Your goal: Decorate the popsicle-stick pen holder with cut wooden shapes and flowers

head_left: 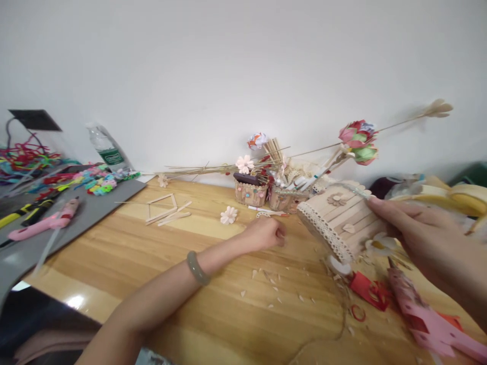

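Note:
My right hand (422, 230) grips a craft-stick holder (338, 218) at its right end, thumb on top, holding it tilted above the table. Lace trim runs along its left edge, and a small wooden flower and a heart are stuck to its side. My left hand (264, 234), a bangle (198, 267) on its wrist, is curled closed just over the table, left of the holder. Whatever its fingers may hold is hidden. Below my right hand lies a pink glue gun (422, 314), beside a red packet (369, 291).
Behind my hands stand two decorated pots (251, 192) with sticks and paper flowers (357, 139). Thin wooden sticks (167, 215) and a pale flower (229, 215) lie to the left. A second glue gun (57, 220), pipe cleaners (102, 180) and a bottle (106, 147) are farther left.

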Demonstrator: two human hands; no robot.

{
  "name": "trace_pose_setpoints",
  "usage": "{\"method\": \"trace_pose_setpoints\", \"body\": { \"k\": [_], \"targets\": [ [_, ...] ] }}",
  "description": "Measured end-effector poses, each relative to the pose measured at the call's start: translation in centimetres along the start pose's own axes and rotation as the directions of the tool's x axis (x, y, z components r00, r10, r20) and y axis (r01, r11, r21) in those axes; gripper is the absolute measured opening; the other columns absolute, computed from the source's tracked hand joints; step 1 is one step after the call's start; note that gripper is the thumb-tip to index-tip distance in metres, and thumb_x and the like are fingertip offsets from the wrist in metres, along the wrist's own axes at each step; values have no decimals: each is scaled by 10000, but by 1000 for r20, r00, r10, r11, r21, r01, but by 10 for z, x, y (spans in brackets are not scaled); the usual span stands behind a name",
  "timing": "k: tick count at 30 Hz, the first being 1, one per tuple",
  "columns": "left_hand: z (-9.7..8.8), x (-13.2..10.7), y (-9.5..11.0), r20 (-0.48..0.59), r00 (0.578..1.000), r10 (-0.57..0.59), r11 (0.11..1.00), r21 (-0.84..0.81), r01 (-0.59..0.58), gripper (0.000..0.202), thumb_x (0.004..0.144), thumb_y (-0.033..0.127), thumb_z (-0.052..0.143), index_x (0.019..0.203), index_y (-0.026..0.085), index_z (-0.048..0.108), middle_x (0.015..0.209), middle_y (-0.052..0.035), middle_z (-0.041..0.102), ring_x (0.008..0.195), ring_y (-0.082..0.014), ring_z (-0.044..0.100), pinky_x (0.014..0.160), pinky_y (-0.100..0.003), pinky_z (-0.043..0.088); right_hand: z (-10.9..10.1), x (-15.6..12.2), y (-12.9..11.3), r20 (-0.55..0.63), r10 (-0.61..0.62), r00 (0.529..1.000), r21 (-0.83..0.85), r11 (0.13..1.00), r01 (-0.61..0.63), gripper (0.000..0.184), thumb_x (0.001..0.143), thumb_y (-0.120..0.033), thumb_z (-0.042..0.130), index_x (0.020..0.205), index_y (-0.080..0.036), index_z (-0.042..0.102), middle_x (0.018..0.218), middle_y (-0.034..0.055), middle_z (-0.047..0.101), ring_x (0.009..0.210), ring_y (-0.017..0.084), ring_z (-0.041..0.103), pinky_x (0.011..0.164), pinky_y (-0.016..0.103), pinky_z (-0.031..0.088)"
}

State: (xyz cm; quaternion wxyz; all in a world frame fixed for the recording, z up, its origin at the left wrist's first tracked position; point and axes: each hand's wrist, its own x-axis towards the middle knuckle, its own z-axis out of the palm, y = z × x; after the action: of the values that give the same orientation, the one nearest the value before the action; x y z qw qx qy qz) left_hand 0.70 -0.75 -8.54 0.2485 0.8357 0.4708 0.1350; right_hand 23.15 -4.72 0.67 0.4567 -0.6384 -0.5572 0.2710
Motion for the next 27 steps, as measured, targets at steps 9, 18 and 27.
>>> {"method": "trace_pose_setpoints", "body": {
  "k": [9, 18, 27],
  "targets": [
    [3, 0, 4, 41, 998, -42, 998, 48, 40, 214, 699, 205, 550, 836, 207, 715, 873, -50, 718, 834, -219, 635, 727, -286, 463, -2, 13, 26, 230, -8, 973, -94, 995, 31, 448, 582, -669, 632, 687, -241, 710, 803, 23, 723, 864, 286, 605, 855, 375, 418],
    [5, -4, 3, -34, 997, -67, 998, 12, 68, 192, 681, 190, 566, 812, 162, 703, 914, -120, 703, 880, -290, 632, 728, -347, 471, -2, 18, 30, 418, -92, 904, -138, 977, 163, 447, 564, -699, 631, 683, -290, 765, 932, 68, 730, 1142, 350, 525, 1062, 440, 286],
    [-42, -1, -10, -99, 993, -70, 934, -356, 31, 52, 645, 186, 662, 682, 149, 662, 691, -24, 670, 662, -151, 592, 620, -250, 440, 1, 20, 30, 412, -161, 897, -239, 931, 277, 453, 564, -730, 599, 654, -317, 763, 896, 94, 731, 1052, 314, 599, 921, 401, 454]
  ]
}}
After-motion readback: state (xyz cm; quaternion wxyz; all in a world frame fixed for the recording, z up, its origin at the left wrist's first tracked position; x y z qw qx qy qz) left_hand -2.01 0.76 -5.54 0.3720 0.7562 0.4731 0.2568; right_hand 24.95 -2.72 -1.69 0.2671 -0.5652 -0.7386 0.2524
